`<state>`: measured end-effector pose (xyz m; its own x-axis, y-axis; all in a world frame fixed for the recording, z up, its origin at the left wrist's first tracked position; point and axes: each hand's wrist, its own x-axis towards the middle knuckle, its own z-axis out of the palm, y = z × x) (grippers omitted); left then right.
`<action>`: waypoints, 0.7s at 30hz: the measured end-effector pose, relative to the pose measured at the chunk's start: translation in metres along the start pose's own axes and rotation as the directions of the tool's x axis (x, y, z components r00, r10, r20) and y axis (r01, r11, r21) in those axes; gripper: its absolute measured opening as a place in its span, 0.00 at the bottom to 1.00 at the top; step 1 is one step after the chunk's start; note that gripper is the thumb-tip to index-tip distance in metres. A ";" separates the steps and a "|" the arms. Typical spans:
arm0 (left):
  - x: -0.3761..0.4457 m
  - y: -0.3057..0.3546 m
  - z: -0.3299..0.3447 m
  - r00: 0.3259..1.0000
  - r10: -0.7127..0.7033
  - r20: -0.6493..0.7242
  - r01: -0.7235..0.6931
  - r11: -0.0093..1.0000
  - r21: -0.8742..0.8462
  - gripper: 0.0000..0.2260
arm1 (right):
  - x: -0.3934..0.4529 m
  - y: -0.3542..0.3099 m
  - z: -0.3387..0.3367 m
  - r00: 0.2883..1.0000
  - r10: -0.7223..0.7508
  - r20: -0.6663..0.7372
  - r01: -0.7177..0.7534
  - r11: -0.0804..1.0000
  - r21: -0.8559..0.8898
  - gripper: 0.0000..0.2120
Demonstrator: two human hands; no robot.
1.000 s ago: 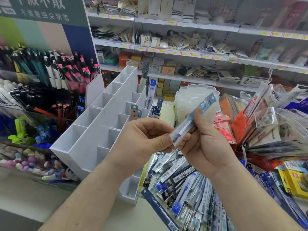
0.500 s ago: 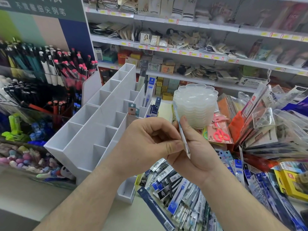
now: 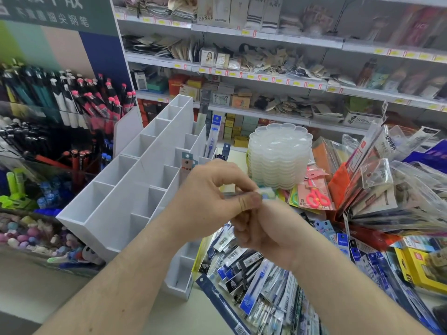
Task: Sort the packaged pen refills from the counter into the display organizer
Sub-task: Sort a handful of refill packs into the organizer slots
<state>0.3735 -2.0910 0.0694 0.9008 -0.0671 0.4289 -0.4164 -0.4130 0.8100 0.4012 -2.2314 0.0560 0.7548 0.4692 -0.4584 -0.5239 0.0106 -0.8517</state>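
standing tilted back on the counter at centre left: a white tiered plastic display organizer (image 3: 135, 187) with rows of open square compartments, most of them showing empty, probably angled so that packets slot in upright and face a shopper. already standing in its rear right cells: a few tall narrow refill packets with blue headers (image 3: 214, 134), and one grey-headed packet (image 3: 187, 165) just behind the left hand.

spreading across the pale counter (image 3: 169, 315) at lower right: a loose heap of clear-sleeved pen refill packets with blue, black and white labels (image 3: 254, 281), overlapping in all directions, lying near the organizer's front corner, likely so each reach stays short.

sitting behind the hands: a stack of translucent flower-shaped plastic palettes (image 3: 280, 155), with a packet of pink scissors (image 3: 316, 195) leaning at its foot.

hovering above the heap, between it and the organizer: the left hand (image 3: 212, 201), fingers curled, thumb pressing down on one slim clear refill packet (image 3: 267, 194), of which only a pale blurred end is showing past the thumb. tucking under and partly behind it: the right hand (image 3: 263, 235), fingers curled in; whether gripping the same packet or only steadying it, cannot tell through the blur and the overlap.

judging by the pinch close to the face, probably turning the packet to read its type before choosing a compartment.
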 end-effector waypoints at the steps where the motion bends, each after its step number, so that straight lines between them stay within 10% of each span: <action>1: 0.002 0.004 -0.001 0.997 -0.038 -0.064 0.032 0.996 -0.084 0.06 | 0.000 -0.006 -0.004 0.995 -0.053 -0.087 0.045 0.994 -0.097 0.19; 4: 0.003 0.018 -0.005 0.942 -0.288 -0.172 0.188 0.878 -0.440 0.05 | -0.008 -0.025 -0.017 0.899 -0.353 -0.258 0.315 0.932 -0.179 0.16; 8: 0.006 0.024 0.001 0.866 -0.486 -0.120 0.298 0.694 -0.655 0.10 | -0.025 -0.036 -0.003 0.770 -0.626 -0.120 0.575 0.763 -0.294 0.15; 21: 0.014 0.016 0.006 0.811 -0.585 0.007 0.399 0.544 -0.738 0.04 | 0.002 -0.031 0.000 0.709 -0.703 -0.065 0.609 0.656 -0.446 0.11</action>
<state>0.3804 -2.1041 0.0860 0.9750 0.1810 -0.1288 0.0420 0.4191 0.9070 0.4184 -2.2305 0.0816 0.9287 0.2673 0.2571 0.2923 -0.1008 -0.9510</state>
